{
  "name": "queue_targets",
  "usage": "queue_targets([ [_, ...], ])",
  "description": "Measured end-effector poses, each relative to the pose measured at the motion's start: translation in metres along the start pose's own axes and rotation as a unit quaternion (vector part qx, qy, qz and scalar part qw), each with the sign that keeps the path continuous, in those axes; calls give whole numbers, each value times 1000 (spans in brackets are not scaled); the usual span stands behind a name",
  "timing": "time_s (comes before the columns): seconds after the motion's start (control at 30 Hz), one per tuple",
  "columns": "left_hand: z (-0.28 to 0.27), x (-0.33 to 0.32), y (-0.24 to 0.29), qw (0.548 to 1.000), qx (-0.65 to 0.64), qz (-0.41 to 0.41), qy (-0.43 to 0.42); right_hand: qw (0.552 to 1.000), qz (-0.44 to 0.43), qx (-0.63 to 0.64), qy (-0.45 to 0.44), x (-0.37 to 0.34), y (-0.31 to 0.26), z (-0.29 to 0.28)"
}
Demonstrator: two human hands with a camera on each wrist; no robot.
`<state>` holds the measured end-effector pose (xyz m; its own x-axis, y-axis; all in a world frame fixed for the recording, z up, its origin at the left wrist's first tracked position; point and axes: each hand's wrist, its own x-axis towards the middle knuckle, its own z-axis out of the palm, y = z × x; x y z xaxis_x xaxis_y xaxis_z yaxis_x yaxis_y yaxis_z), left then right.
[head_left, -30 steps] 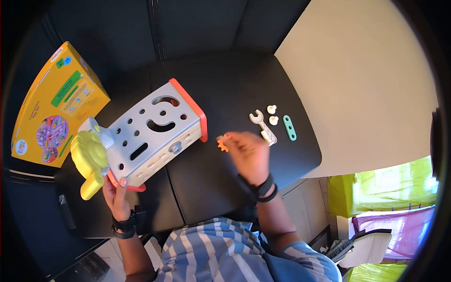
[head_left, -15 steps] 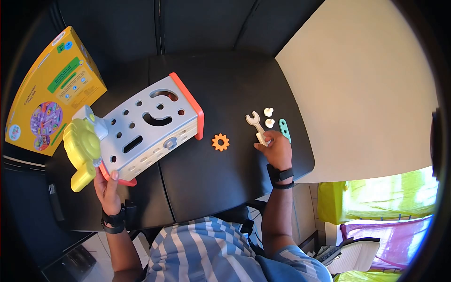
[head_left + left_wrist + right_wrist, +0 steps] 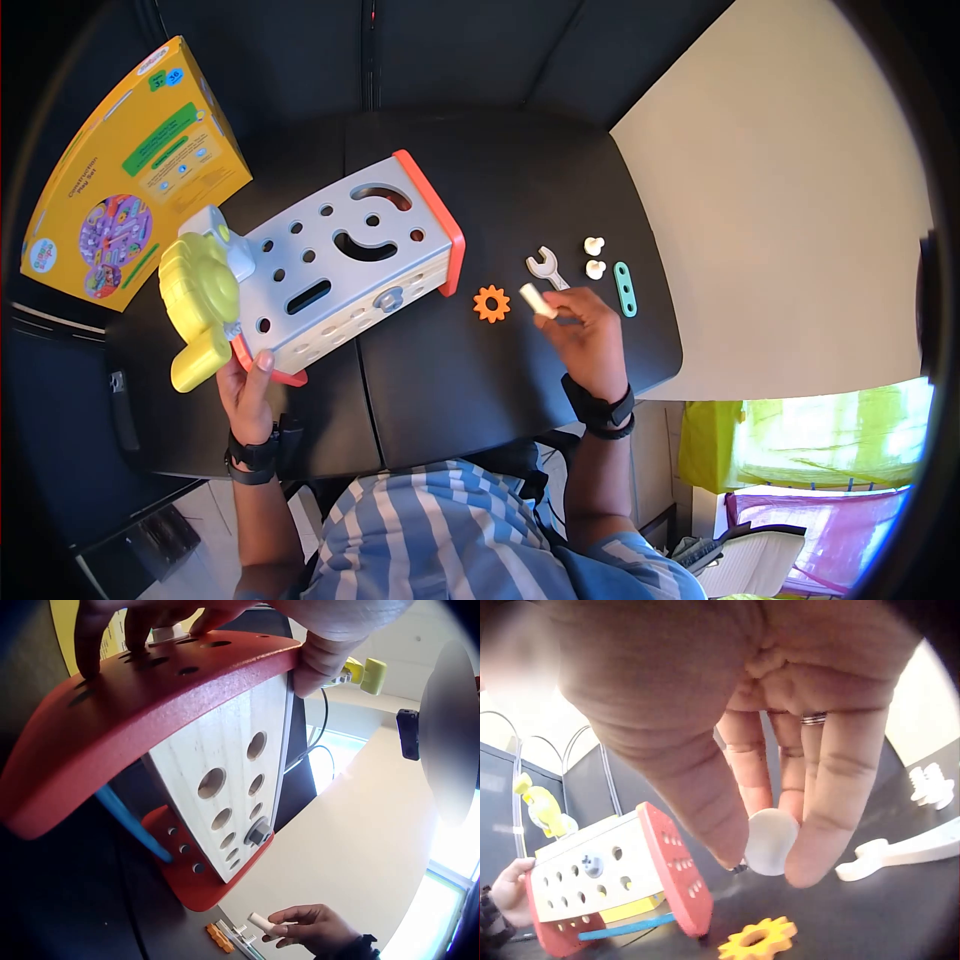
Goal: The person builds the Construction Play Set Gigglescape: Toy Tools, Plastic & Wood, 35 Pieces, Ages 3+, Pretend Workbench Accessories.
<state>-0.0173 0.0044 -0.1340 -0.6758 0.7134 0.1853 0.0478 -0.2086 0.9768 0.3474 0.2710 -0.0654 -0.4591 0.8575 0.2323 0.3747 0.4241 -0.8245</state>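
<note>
My left hand (image 3: 248,395) grips the red end panel of a toy workbench (image 3: 340,225), a grey-topped block with round and curved holes. In the left wrist view, its fingers spread over the red panel (image 3: 150,697). A grey bolt head (image 3: 388,299) sits in the side facing me. My right hand (image 3: 590,340) pinches a small white cylindrical piece (image 3: 534,298) between thumb and finger, held above the table. Below it, an orange gear (image 3: 491,304) lies flat. A white toy wrench (image 3: 545,266) is just beyond the fingers, partly hidden by the hand.
Two white screws (image 3: 595,257) and a teal strip with holes (image 3: 626,290) lie on the right of the black table (image 3: 440,400). A yellow plastic attachment (image 3: 203,290) sticks out from the workbench's left end. Behind that stands a yellow box (image 3: 130,190).
My right hand has left the orange gear on the table, moved right to the wrench, and now comes back left and up with the white piece. The left hand keeps its hold.
</note>
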Motion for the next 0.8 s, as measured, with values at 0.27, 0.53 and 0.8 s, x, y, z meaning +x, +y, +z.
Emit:
queue_targets([
  [0.27, 7, 1, 11, 999, -17, -43, -14, 980, -111, -132, -104, 36, -3, 29],
  [0.53, 6, 0, 10, 998, -33, -50, -18, 976, -26, -124, -179, 58, 5, 37],
  [0.8, 6, -1, 13, 997, -17, -71, -11, 988, -1, -51, -146, 71, 28, 36],
])
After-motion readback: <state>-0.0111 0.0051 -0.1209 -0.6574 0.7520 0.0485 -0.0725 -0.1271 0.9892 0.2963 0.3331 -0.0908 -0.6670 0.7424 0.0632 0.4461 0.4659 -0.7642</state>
